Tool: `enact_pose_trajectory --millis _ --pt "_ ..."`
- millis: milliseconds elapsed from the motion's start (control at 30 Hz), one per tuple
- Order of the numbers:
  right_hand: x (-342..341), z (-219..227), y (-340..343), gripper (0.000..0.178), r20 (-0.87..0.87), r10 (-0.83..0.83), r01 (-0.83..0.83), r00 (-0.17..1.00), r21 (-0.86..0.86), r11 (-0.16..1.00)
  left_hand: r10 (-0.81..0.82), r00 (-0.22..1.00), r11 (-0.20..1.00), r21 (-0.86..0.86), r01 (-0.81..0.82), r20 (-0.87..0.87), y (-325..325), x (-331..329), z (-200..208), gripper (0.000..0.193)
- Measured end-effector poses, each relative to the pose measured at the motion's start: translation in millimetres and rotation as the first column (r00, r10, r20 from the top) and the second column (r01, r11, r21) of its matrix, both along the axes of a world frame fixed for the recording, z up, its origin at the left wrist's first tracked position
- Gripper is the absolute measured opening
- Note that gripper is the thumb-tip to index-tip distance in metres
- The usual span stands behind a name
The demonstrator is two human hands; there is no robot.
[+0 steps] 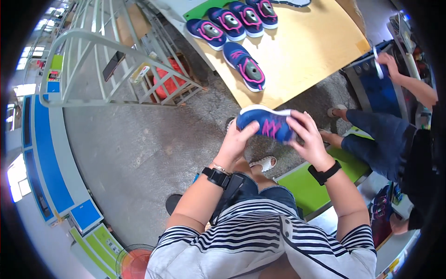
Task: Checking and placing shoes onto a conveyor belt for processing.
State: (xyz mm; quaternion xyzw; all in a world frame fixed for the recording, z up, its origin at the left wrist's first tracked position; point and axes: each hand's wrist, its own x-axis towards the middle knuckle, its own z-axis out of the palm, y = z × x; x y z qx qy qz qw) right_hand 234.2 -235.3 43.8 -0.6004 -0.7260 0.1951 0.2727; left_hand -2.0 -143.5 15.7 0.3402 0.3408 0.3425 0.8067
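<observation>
Between my two hands I hold a navy blue sneaker (268,124) with pink laces and a white sole, tilted on its side above my lap. My left hand (236,138) grips one end, the thumb pressed on the upper. At the other end my right hand (310,139) is closed round the shoe, its edge there slightly blurred. Just beyond lies a matching sneaker (245,66) near the corner of the wooden table (306,51). Behind it several more navy and pink sneakers (231,23) stand in a row, with grey inserts in their openings.
A metal rack (93,69) on the left carries a phone (113,65); a red bag (168,83) sits beside it. At right, a co-worker's hand (389,64) holds a white strip. A green bench surface (306,195) lies near my right knee, a fan (134,261) at lower left.
</observation>
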Motion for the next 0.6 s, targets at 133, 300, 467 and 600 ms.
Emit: enact_pose_trajectory --millis 133,300,467,600 --pt "-59 -7 57 0.103 0.144 -0.135 0.138 0.98 -0.01 0.99 0.061 0.991 0.932 -0.349 -0.1 -0.123 27 -17 -22 0.044" --pt "-53 -8 90 0.103 0.08 -0.141 0.15 0.987 -0.122 0.981 -0.026 0.889 0.982 0.154 0.108 -0.456 59 -73 -31 0.067" --pt "-50 2 103 0.101 0.03 -0.13 0.133 0.991 -0.217 0.967 -0.32 0.876 0.928 0.066 0.366 -0.362 110 -86 -43 0.044" --pt "-53 8 108 0.103 0.064 -0.152 0.163 0.986 -0.245 0.956 -0.403 0.854 0.893 0.063 0.445 -0.33 116 -92 -59 0.044"
